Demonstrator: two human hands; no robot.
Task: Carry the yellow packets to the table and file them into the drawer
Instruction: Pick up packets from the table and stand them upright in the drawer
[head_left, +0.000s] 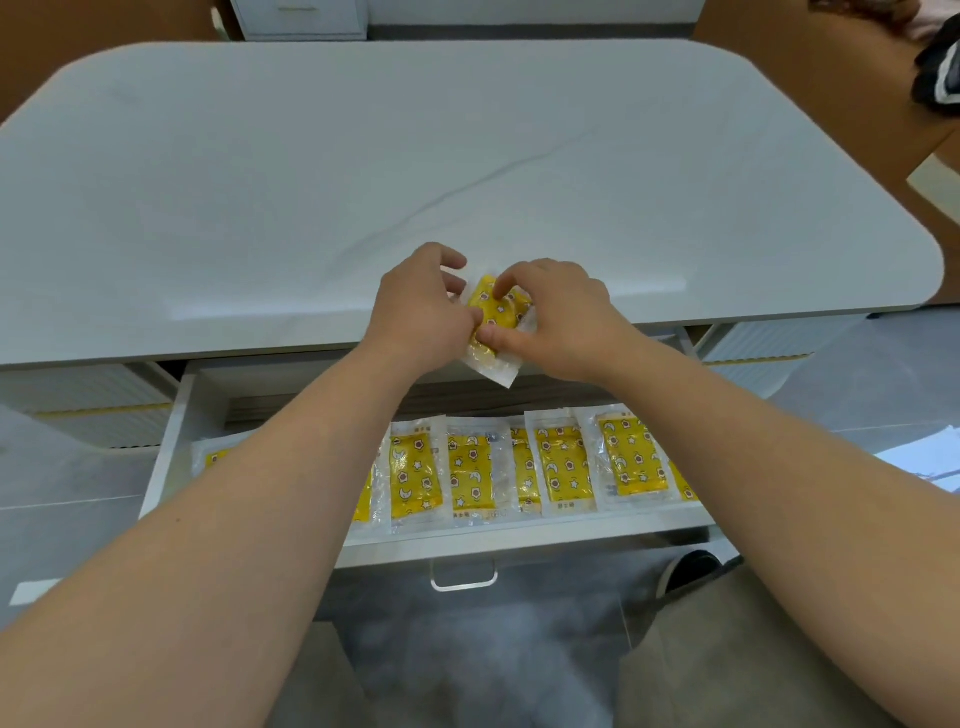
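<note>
A yellow packet (497, 318) with a star and moon print, sealed in clear plastic, sits at the front edge of the white table (363, 171). My left hand (418, 312) grips its left side and my right hand (558, 317) pinches its right side and top. Below the table edge a white drawer (166, 447) is pulled open. Inside it several yellow packets (470, 478) stand in a row, side by side; my left forearm hides the ones on the left.
The drawer front carries a metal handle (464, 577). Brown cardboard boxes (810, 78) stand behind the table at the right, with a dark garment (937, 78) on top. A white cabinet (298, 18) stands at the back.
</note>
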